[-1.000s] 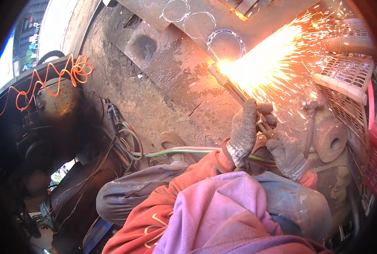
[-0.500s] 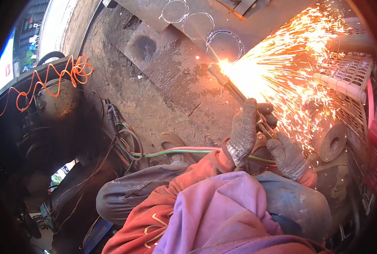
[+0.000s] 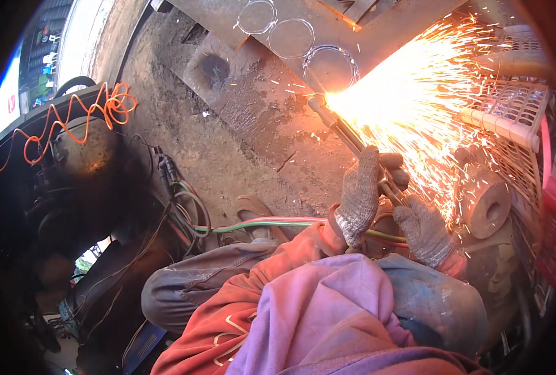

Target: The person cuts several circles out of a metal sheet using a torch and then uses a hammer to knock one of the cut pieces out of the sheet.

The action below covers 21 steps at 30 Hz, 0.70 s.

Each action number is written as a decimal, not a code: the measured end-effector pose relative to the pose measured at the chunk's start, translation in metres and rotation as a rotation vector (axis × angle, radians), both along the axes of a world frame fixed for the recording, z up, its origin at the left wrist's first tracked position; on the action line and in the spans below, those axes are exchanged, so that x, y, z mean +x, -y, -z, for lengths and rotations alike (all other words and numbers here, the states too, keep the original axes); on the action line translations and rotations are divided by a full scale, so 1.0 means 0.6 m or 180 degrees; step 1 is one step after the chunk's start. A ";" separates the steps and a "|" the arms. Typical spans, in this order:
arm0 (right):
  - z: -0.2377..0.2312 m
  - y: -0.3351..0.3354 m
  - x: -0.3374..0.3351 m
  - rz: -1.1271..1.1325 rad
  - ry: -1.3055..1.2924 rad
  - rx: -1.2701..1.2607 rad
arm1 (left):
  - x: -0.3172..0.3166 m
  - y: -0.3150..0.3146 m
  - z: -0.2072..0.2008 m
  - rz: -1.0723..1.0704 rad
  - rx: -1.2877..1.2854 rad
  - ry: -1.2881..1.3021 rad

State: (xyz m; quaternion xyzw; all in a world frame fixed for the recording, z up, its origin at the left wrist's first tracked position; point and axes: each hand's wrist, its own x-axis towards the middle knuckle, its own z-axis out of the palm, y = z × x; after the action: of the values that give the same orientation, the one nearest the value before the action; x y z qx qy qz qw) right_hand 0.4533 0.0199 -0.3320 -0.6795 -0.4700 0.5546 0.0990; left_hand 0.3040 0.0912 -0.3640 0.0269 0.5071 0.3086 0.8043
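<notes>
Torch (image 3: 345,132): gripped by the left hand (image 3: 360,197), head at near edge of plate (image 3: 387,37) (sparks (image 3: 409,100) spray rightward). Right hand (image 3: 425,232) at torch rear; grip cannot be determined.

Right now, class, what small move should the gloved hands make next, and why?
Perhaps ease the cutting torch slightly along the nearest circular outline, the left hand guiding: the torch head sits by that outline's lower edge, and sparks fan out rightward from there.
</notes>
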 end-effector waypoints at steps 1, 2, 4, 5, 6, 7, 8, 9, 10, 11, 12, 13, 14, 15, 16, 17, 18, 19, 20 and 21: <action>0.005 0.004 0.001 0.0018 -0.0017 0.0043 | 0.000 0.002 0.005 -0.0027 -0.0012 0.0152; 0.007 0.004 0.000 0.0027 -0.0046 0.0095 | -0.002 0.004 0.012 -0.0064 -0.0015 0.0292; 0.005 0.001 -0.002 -0.0029 -0.0015 0.0243 | -0.007 0.008 0.020 -0.0053 -0.0006 0.0431; 0.005 0.000 -0.003 -0.0056 0.0000 0.0314 | -0.009 0.008 0.021 -0.0006 0.0003 0.0427; 0.003 -0.001 -0.004 -0.0001 -0.0058 0.0375 | -0.011 0.008 0.021 0.0042 0.0012 0.0423; 0.002 -0.003 -0.005 0.0053 -0.0115 0.0436 | -0.012 0.008 0.019 0.0091 0.0103 0.0314; 0.001 -0.003 -0.006 0.0111 -0.0165 0.0492 | -0.011 0.008 0.016 0.0143 0.0187 0.0210; 0.002 -0.001 -0.003 0.0061 -0.0140 0.0480 | -0.010 0.008 0.014 0.0195 0.0271 0.0108; 0.004 0.001 0.000 0.0011 -0.0113 0.0467 | -0.008 0.007 0.013 0.0199 0.0194 0.0128; 0.005 0.002 0.001 -0.0046 -0.0101 0.0468 | -0.008 0.005 0.011 0.0195 0.0132 0.0133; 0.004 0.002 0.000 -0.0044 -0.0059 0.0420 | -0.009 0.004 0.010 0.0192 0.0069 0.0140; 0.001 0.002 -0.001 -0.0041 -0.0015 0.0372 | -0.009 0.005 0.011 0.0194 0.0109 0.0159; 0.000 0.003 -0.002 -0.0039 0.0031 0.0317 | -0.009 0.007 0.015 0.0195 0.0143 0.0180; 0.000 0.001 -0.001 -0.0045 -0.0003 0.0274 | -0.010 0.009 0.021 0.0195 0.0177 0.0201; 0.000 0.000 0.000 -0.0052 -0.0039 0.0231 | -0.011 0.013 0.031 0.0149 0.0214 0.0341; -0.001 -0.002 0.001 -0.0061 -0.0071 0.0190 | -0.011 0.014 0.038 0.0101 0.0253 0.0484; -0.003 -0.003 -0.001 -0.0050 -0.0061 0.0198 | -0.012 0.014 0.044 0.0052 0.0293 0.0625; -0.005 -0.004 -0.003 -0.0041 -0.0055 0.0209 | -0.013 0.014 0.050 0.0091 0.0290 0.0530; -0.005 -0.002 -0.001 -0.0012 -0.0027 0.0202 | -0.010 0.012 0.042 0.0138 0.0223 0.0429; -0.003 0.002 -0.001 0.0052 -0.0010 0.0279 | -0.008 0.010 0.028 0.0184 0.0157 0.0326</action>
State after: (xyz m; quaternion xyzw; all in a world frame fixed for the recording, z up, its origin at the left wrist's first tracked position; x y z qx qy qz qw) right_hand 0.4529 0.0185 -0.3304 -0.6775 -0.4881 0.5337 0.1339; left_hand 0.2994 0.0854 -0.3811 0.0456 0.4565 0.2986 0.8369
